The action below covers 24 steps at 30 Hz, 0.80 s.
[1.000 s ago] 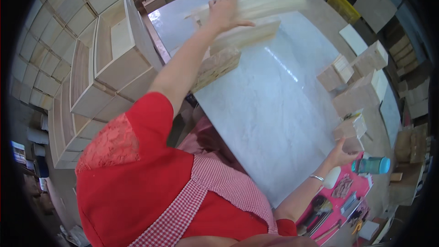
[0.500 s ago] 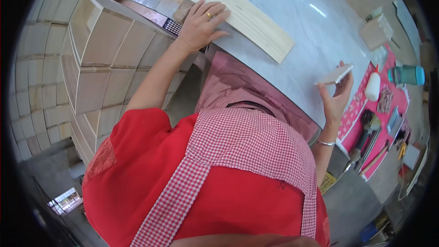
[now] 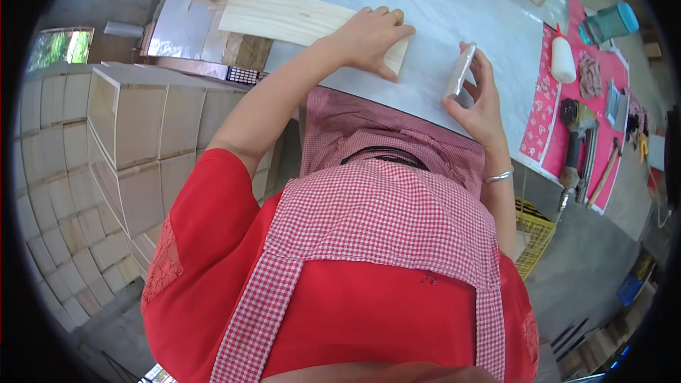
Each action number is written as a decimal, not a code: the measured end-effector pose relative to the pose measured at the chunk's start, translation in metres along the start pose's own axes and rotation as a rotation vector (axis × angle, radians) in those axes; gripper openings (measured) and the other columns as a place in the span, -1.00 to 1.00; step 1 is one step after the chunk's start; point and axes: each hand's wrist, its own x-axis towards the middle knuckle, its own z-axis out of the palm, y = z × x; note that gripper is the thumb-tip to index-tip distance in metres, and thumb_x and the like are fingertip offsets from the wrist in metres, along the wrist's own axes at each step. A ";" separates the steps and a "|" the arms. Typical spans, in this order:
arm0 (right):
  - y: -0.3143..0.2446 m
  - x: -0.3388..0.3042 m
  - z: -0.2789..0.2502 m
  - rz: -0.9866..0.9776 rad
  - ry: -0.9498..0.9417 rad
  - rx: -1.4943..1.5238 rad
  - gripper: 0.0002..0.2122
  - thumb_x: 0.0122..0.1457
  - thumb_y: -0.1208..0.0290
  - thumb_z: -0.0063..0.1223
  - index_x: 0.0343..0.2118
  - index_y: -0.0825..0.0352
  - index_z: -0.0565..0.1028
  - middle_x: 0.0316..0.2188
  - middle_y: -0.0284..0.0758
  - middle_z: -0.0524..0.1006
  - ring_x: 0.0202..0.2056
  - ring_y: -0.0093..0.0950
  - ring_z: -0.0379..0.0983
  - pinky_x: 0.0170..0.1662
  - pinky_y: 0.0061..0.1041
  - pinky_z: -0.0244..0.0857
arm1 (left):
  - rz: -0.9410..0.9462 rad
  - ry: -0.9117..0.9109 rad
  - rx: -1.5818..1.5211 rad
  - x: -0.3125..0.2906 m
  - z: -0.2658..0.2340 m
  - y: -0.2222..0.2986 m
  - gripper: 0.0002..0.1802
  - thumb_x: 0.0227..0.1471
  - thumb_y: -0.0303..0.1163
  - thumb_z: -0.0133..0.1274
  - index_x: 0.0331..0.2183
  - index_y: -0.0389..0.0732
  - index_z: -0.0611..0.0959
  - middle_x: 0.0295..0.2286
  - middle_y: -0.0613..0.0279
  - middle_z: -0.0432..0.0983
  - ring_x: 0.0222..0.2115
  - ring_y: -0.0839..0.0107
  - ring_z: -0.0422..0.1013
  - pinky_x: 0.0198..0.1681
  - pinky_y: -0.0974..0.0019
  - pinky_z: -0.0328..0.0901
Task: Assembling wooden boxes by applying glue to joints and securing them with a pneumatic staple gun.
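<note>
A long, pale wooden board (image 3: 284,18) lies across the table, its left part over a rough wooden block (image 3: 247,50). My left hand (image 3: 372,37) spans the board's right end from above, fingers bent toward the far edge and thumb at the near side. The palm's underside is hidden. Just to the right, my right hand (image 3: 484,99) holds a thin, flat, light-coloured rectangular block (image 3: 462,69) on edge between thumb and fingers, tilted and apart from the board.
The table (image 3: 440,10) has a glossy pale top. At right, a pink cloth (image 3: 543,110) bears a white squeeze bottle (image 3: 562,58), a teal bottle (image 3: 608,23), brushes and a hammer (image 3: 606,172). Stacked wooden boxes (image 3: 142,124) stand at left; a yellow crate (image 3: 535,237) sits below.
My left hand has slid along the board to its right end. My right hand has brought the thin block closer to the board and turned it more upright. The whole view has shifted.
</note>
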 end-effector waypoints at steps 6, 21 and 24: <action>0.006 0.011 0.014 -0.035 -0.002 0.034 -0.17 -0.17 0.59 0.27 0.25 0.26 0.13 0.20 -0.19 0.26 0.26 -0.24 0.18 0.22 -0.19 0.28 | 0.095 0.311 -0.278 -0.023 -0.040 0.039 -0.03 -0.46 -0.06 0.44 0.05 -0.19 0.45 -0.07 0.03 0.37 -0.04 0.02 0.32 0.05 0.08 0.24; 0.002 0.025 0.025 -0.076 -0.084 0.112 -0.20 -0.16 0.57 0.28 0.23 0.26 0.17 0.17 -0.20 0.30 0.23 -0.21 0.22 0.24 -0.16 0.25 | 0.116 0.360 -0.320 -0.007 -0.044 0.041 -0.06 -0.49 -0.10 0.43 0.01 -0.22 0.48 -0.10 0.06 0.39 -0.05 0.05 0.33 0.04 0.10 0.24; 0.002 0.025 0.025 -0.082 -0.087 0.097 -0.20 -0.16 0.56 0.28 0.23 0.26 0.17 0.16 -0.18 0.31 0.23 -0.20 0.23 0.24 -0.15 0.25 | 0.112 0.348 -0.316 -0.006 -0.043 0.041 -0.07 -0.49 -0.10 0.43 0.00 -0.22 0.48 -0.10 0.06 0.39 -0.05 0.06 0.34 0.04 0.10 0.24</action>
